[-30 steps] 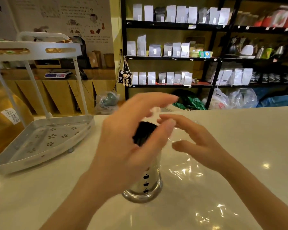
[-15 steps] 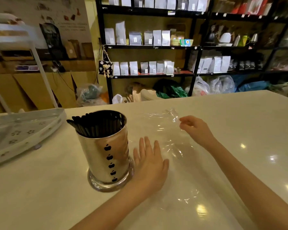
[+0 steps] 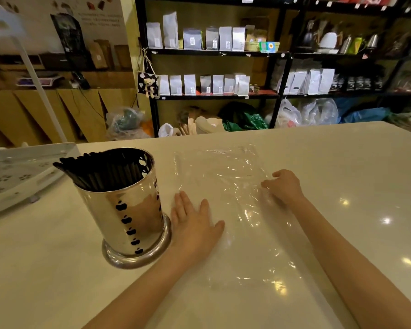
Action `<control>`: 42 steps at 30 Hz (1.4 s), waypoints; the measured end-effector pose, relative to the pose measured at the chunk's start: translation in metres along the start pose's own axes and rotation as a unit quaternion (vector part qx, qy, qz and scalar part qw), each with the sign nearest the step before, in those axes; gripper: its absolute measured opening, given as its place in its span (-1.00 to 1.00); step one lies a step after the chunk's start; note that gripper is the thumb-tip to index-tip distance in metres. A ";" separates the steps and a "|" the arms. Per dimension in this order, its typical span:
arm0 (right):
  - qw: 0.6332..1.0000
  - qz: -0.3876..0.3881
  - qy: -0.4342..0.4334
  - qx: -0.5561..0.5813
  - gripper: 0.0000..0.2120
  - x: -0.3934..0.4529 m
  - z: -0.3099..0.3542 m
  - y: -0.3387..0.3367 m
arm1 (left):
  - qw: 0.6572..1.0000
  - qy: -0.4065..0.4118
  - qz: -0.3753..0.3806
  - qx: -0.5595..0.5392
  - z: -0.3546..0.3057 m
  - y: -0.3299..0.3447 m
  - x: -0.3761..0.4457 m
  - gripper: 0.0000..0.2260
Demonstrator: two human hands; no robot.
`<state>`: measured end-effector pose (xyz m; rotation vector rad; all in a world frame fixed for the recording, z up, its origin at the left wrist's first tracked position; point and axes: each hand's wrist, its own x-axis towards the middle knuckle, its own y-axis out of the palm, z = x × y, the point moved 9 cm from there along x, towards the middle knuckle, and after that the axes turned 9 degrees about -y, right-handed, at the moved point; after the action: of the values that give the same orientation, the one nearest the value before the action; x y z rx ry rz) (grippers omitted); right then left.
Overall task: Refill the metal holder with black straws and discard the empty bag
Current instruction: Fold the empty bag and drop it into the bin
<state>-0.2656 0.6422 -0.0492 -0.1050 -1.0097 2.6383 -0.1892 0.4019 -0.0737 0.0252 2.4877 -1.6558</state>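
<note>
A pale, glossy counter (image 3: 342, 162) fills the near half of the scene; beyond it stand black shelves (image 3: 282, 55) stocked with white and silver pouches, with plastic sacks heaped on the floor below. At the far left edge of the counter sits a white perforated rack (image 3: 14, 172). The empty bag (image 3: 223, 186), clear and crinkled, lies flat in the middle of the counter, catching glints of light along its creases. Left of it stands the metal holder (image 3: 128, 210), a shiny cylinder on a flared base, with a column of small apple-shaped cutouts; it is packed with black straws (image 3: 100, 169) leaning left. The left hand (image 3: 195, 224) lies open, palm down on the bag's near left part, just beside the holder's base. The right hand (image 3: 285, 186) rests on the bag's right edge with fingers curled; whether it pinches the plastic cannot be told.
</note>
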 end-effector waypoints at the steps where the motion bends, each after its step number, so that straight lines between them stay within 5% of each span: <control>1: 1.000 -0.002 0.002 -0.008 -0.62 0.002 -0.003 -0.003 | 0.999 -0.010 -0.002 -0.034 0.001 -0.003 0.001 -0.37; 4: 1.000 -0.018 -0.011 -0.003 -0.81 0.005 -0.005 -0.009 | 0.994 -0.052 0.012 -0.097 0.004 -0.006 0.006 -0.25; 11: 0.977 -0.112 -0.046 0.173 -0.85 0.000 -0.007 -0.022 | 0.978 -0.044 -0.023 -0.204 -0.003 -0.024 0.025 -0.07; 16: 0.960 -0.127 -0.054 0.244 -0.91 -0.001 -0.015 -0.030 | 0.846 -0.094 -0.017 -0.525 0.009 -0.028 0.034 -0.34; 19: 0.950 -0.120 -0.052 0.283 -0.93 0.001 -0.017 -0.036 | 0.796 -0.096 -0.007 -0.597 0.007 -0.032 0.038 -0.43; 26: 0.926 -0.063 -0.032 0.371 -0.71 -0.004 -0.010 -0.045 | 0.813 -0.072 -0.064 -0.574 -0.001 -0.068 0.046 -0.61; 36: 0.935 -0.059 -0.158 0.313 -0.85 -0.016 0.027 -0.097 | 0.838 0.004 -0.125 -0.530 -0.008 -0.110 0.039 -0.61; 42: 0.969 -0.001 -0.234 0.078 -0.73 -0.030 0.057 -0.111 | 0.877 0.033 -0.269 -0.398 -0.009 -0.132 0.027 -0.78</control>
<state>-0.2181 0.6747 0.0654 0.5787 -0.9199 2.7917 -0.2303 0.3570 0.0472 -0.7695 3.2094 -0.5876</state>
